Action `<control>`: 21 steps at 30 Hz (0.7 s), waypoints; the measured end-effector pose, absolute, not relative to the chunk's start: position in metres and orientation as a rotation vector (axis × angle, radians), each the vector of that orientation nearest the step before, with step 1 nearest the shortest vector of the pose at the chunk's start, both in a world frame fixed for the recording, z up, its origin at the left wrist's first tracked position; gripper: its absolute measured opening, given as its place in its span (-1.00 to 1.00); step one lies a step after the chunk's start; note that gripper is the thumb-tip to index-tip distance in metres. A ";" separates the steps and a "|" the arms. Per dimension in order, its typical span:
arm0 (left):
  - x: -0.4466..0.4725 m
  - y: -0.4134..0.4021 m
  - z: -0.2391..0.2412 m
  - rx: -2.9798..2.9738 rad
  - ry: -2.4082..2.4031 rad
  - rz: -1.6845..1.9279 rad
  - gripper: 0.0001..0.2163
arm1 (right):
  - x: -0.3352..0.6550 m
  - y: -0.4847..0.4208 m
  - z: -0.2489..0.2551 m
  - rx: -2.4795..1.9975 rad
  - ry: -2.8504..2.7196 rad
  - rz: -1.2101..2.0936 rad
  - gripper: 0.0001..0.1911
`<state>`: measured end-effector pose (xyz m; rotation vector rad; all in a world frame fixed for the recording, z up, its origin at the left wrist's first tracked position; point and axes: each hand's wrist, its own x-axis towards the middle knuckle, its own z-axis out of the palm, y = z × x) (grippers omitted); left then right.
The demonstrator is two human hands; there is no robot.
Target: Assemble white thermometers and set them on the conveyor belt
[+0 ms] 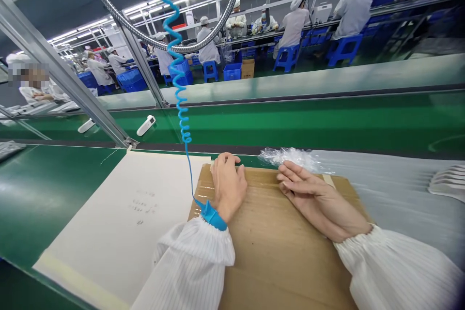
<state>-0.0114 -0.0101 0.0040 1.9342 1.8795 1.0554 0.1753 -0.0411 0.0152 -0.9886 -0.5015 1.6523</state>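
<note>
A flat brown cardboard sheet (276, 247) lies in front of me, its edges partly taped. My left hand (229, 185) rests on its far left part, fingers loosely bent near the far edge, with nothing seen in them. A blue wrist strap (213, 216) with a coiled blue cord (178, 70) is around my left wrist. Over the far right part of the cardboard is my right hand (314, 196), turned on its side with the fingers stretched out and holding nothing visible. Just beyond its fingertips lies crumpled clear plastic film (290, 156).
A white sheet with handwriting (109, 218) lies at left. White plastic parts (450, 181) sit at the right edge. Two white devices (146, 126) lie on the green conveyor belt (290, 123). A metal post (72, 63) and flexible metal hose (145, 38) stand ahead; people work behind.
</note>
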 end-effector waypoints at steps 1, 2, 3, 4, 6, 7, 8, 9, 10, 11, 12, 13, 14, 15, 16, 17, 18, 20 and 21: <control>-0.012 -0.010 0.004 1.934 1.879 1.057 -0.90 | 0.176 -0.041 0.015 -0.989 -0.502 1.656 -0.50; -0.012 -0.010 0.003 1.933 1.879 1.058 -0.90 | 0.176 -0.041 0.014 -0.991 -0.502 1.657 -0.49; -0.012 -0.010 0.003 1.932 1.880 1.058 -0.90 | 0.176 -0.041 0.014 -0.992 -0.502 1.658 -0.49; -0.012 -0.010 0.002 1.932 1.880 1.058 -0.90 | 0.176 -0.041 0.014 -0.994 -0.502 1.657 -0.48; -0.012 -0.009 0.001 1.933 1.881 1.064 -0.90 | 0.176 -0.040 0.014 -0.995 -0.501 1.655 -0.48; -0.012 -0.009 0.001 1.935 1.880 1.067 -0.90 | 0.176 -0.040 0.014 -0.995 -0.501 1.655 -0.48; -0.012 -0.009 0.001 1.936 1.879 1.071 -0.90 | 0.176 -0.040 0.014 -0.995 -0.500 1.656 -0.48; -0.011 -0.009 0.001 1.936 1.878 1.074 -0.90 | 0.175 -0.040 0.014 -0.996 -0.497 1.658 -0.49; -0.011 -0.009 0.001 1.937 1.876 1.074 -0.90 | 0.175 -0.040 0.015 -0.998 -0.494 1.660 -0.49; -0.011 -0.009 0.002 1.937 1.875 1.073 -0.90 | 0.175 -0.041 0.015 -0.999 -0.490 1.662 -0.50; -0.011 -0.010 0.002 1.936 1.875 1.070 -0.90 | 0.175 -0.041 0.016 -0.998 -0.487 1.664 -0.50; -0.011 -0.010 0.002 1.933 1.878 1.066 -0.90 | 0.175 -0.041 0.017 -0.996 -0.482 1.664 -0.50; -0.011 -0.010 0.003 1.930 1.880 1.062 -0.90 | 0.174 -0.041 0.017 -0.994 -0.477 1.663 -0.50; -0.011 -0.010 0.003 1.927 1.881 1.057 -0.90 | 0.174 -0.041 0.018 -0.992 -0.474 1.660 -0.50; -0.011 -0.010 0.004 1.925 1.882 1.055 -0.90 | 0.174 -0.041 0.018 -0.992 -0.471 1.655 -0.49; -0.011 -0.010 0.004 1.927 1.880 1.052 -0.90 | 0.174 -0.041 0.018 -0.993 -0.470 1.652 -0.49; -0.011 -0.010 0.004 1.930 1.879 1.051 -0.90 | 0.173 -0.041 0.019 -0.996 -0.471 1.649 -0.48; -0.011 -0.010 0.004 1.936 1.877 1.051 -0.90 | 0.173 -0.041 0.019 -0.999 -0.476 1.650 -0.47; -0.011 -0.010 0.003 1.939 1.875 1.053 -0.90 | 0.173 -0.041 0.019 -1.000 -0.477 1.652 -0.47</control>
